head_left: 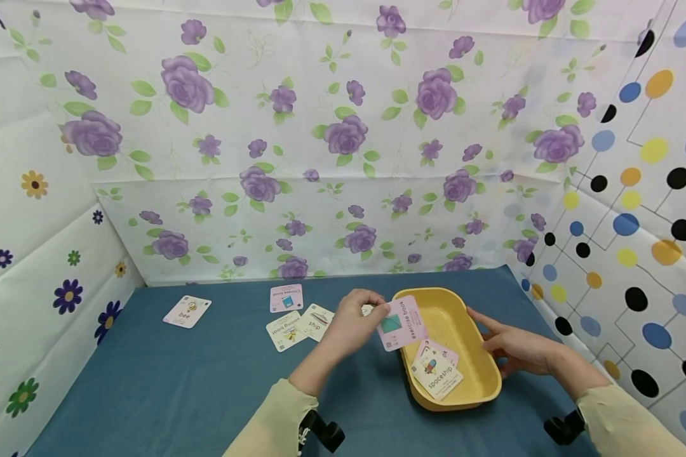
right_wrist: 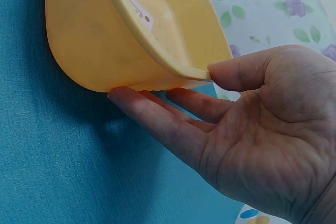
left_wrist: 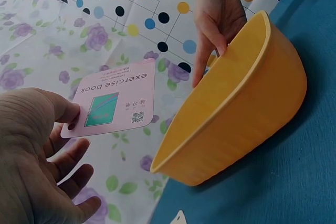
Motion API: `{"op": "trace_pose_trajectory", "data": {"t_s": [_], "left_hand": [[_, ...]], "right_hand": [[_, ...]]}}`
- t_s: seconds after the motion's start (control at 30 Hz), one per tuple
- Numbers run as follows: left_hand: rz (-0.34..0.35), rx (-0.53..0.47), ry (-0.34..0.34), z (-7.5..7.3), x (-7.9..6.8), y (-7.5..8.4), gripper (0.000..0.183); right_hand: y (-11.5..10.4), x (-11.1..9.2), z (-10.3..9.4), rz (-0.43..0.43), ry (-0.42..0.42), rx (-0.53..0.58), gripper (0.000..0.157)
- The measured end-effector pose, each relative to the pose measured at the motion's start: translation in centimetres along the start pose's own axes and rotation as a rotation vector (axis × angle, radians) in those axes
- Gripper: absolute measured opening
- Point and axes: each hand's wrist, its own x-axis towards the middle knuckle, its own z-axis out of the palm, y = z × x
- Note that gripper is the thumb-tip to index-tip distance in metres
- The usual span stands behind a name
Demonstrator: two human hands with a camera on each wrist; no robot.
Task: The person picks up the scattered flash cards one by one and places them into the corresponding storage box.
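Between thumb and fingers, my left hand (head_left: 351, 324) pinches a pink card (left_wrist: 118, 98) printed "exercise book", with a green notebook picture. In the head view the card overlaps the left rim of a yellow plastic basket (head_left: 480, 374). My right hand (right_wrist: 262, 114) grips that basket at its right side, thumb on the rim and fingers against the outer wall. Inside the basket lies a white "spaceship" card (head_left: 437, 376), partly covering a pink card (head_left: 447, 354).
Left of the basket, a "ship" card (head_left: 316, 322) overlaps a "racing boat" card (head_left: 286, 331) on the blue cloth (head_left: 177, 393). A pink card (head_left: 286, 298) lies behind them, and a "bee" card (head_left: 187, 311) farther left. Patterned curtains (head_left: 297, 139) stand behind and at both sides.
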Motion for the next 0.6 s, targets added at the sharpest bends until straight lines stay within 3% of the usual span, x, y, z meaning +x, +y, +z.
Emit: {"op": "trace_pose_trajectory", "data": {"t_s": [0.6], "left_hand": [[0.010,0.038,-0.022,2.1,1.4,1.0,0.016]], "right_hand": [[-0.3,0.0,0.1,0.000,0.001,0.004,0.089]]}}
